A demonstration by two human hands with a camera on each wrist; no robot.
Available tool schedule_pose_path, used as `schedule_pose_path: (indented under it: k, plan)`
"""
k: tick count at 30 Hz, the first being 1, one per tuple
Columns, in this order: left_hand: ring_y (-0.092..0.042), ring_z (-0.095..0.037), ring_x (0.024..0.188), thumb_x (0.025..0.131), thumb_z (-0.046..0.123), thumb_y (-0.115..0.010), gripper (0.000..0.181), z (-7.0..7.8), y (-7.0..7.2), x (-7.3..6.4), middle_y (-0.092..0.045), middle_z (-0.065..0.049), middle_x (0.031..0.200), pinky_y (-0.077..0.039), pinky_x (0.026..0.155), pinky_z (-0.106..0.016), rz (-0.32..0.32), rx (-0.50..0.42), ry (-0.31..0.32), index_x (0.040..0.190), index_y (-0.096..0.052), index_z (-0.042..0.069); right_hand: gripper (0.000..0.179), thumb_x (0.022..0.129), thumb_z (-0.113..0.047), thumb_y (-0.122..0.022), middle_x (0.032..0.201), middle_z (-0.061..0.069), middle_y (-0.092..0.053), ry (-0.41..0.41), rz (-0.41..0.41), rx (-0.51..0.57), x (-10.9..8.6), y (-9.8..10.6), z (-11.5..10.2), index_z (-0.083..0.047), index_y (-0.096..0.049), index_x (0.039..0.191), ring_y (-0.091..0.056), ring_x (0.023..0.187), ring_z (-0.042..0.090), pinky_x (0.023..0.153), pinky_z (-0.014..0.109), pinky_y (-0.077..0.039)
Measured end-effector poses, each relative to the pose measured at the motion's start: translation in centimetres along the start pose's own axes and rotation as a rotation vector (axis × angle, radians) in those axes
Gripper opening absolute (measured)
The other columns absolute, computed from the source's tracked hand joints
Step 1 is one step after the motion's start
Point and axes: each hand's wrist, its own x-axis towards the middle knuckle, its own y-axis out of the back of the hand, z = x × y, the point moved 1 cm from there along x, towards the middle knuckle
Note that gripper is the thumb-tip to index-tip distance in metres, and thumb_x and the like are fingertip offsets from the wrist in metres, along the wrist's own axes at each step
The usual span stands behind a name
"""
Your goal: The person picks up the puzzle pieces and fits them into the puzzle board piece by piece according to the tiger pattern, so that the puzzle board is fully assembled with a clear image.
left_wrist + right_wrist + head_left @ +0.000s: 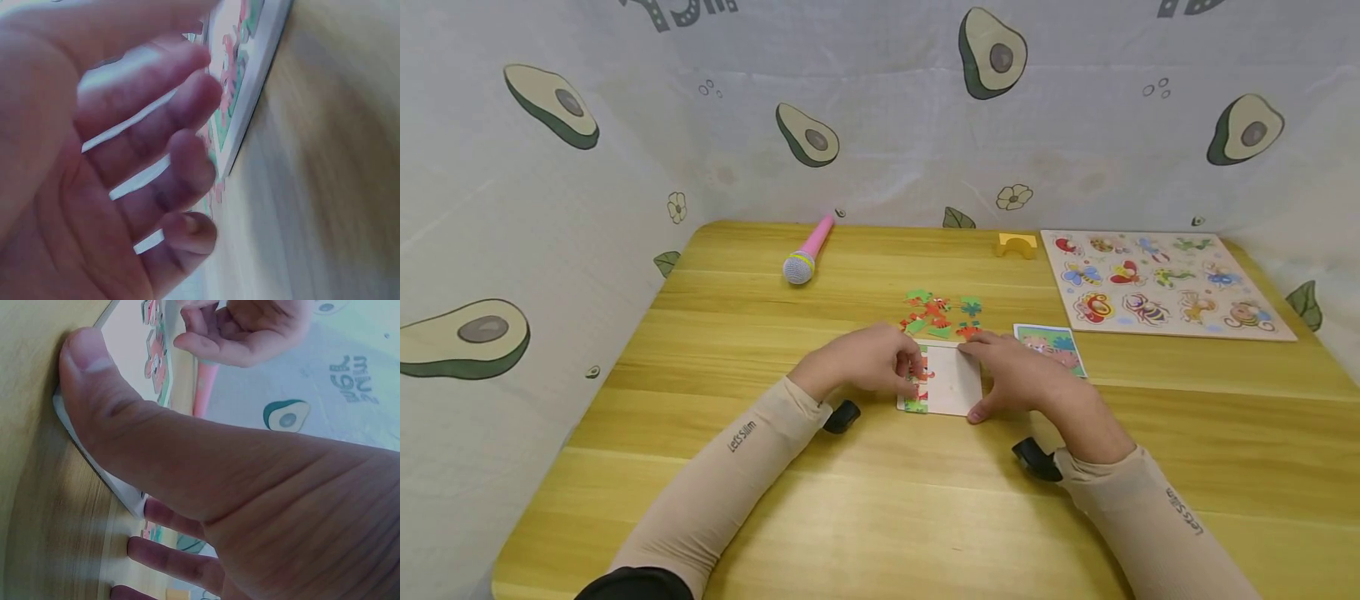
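Puzzle board [955, 383]: lying flat on the tabletop [910, 508], between left grip [872, 358] and right grip [1022, 375]. Bare white across the middle and right, with fitted pieces [917, 407] in a strip along the left edge. On the left, curled loosely at that strip, with thumb and fingers apart and nothing visible between them. On the right, clamped on the board's right side, with thumb on the near corner and forefinger at the far one. Just beyond the far edge, loose pieces [936, 310]; just beyond the right grip, a picture card [1063, 346]. Farther off, a pink microphone [812, 249] to the left, a yellow block [1017, 242] and an insect board [1172, 287] to the right.
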Motion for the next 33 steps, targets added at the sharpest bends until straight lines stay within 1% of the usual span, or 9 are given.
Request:
schedule_pose_path:
  k: [4,6,13,20,27,33]
  plan:
    - [-0.057,-0.009,0.073,0.076,0.034,-0.09,0.029,0.01,-0.14,-0.09,-0.064,0.004,0.079,-0.047,0.066,-0.024,-0.027,0.048,0.007,0.093,-0.073,0.018,0.098,0.071,-0.041,-0.092,0.154,0.025,-0.035,-0.003,-0.002,0.011,-0.02,0.01,0.0,0.002,-0.047,0.147,-0.031,0.14,0.049,0.109,0.063,-0.03]
    - [-0.057,-0.009,0.075,0.074,0.037,-0.092,0.033,0.0,-0.21,-0.07,-0.064,0.005,0.081,-0.047,0.068,-0.024,-0.032,0.07,0.014,0.094,-0.072,0.019,0.098,0.071,-0.04,-0.092,0.154,0.026,-0.035,0.0,0.001,0.01,-0.02,0.02,0.01,0.002,-0.047,0.147,-0.031,0.14,0.049,0.109,0.062,-0.03]
    - [-0.056,-0.008,0.074,0.075,0.035,-0.091,0.032,0.01,-0.32,0.06,-0.062,0.006,0.08,-0.046,0.066,-0.024,-0.036,0.111,0.02,0.093,-0.071,0.018,0.098,0.071,-0.039,-0.093,0.152,0.026,-0.037,0.014,0.006,-0.002,0.05,-0.04,0.06,0.004,-0.047,0.146,-0.034,0.138,0.048,0.109,0.061,-0.032]
    - [-0.056,-0.008,0.074,0.076,0.038,-0.089,0.032,0.04,-0.22,0.04,-0.062,0.006,0.08,-0.046,0.065,-0.025,-0.015,0.147,0.045,0.094,-0.071,0.02,0.098,0.071,-0.041,-0.092,0.153,0.026,-0.037,0.002,0.004,0.002,0.1,-0.06,0.05,0.003,-0.047,0.146,-0.034,0.138,0.048,0.109,0.061,-0.032]
    - [-0.055,-0.009,0.075,0.076,0.041,-0.088,0.033,0.13,-0.04,-0.03,-0.061,0.006,0.082,-0.045,0.064,-0.026,-0.015,0.18,0.062,0.097,-0.072,0.021,0.098,0.071,-0.039,-0.092,0.153,0.026,-0.037,0.006,0.006,-0.007,0.07,-0.03,-0.03,0.004,-0.047,0.146,-0.034,0.138,0.049,0.109,0.061,-0.032]
    - [-0.054,-0.008,0.072,0.078,0.042,-0.087,0.031,0.17,0.03,-0.08,-0.06,0.007,0.079,-0.044,0.062,-0.026,0.001,0.204,0.05,0.096,-0.071,0.022,0.098,0.071,-0.04,-0.092,0.153,0.026,-0.037,0.008,0.004,-0.007,0.07,0.01,-0.06,0.004,-0.047,0.146,-0.034,0.138,0.049,0.108,0.061,-0.032]
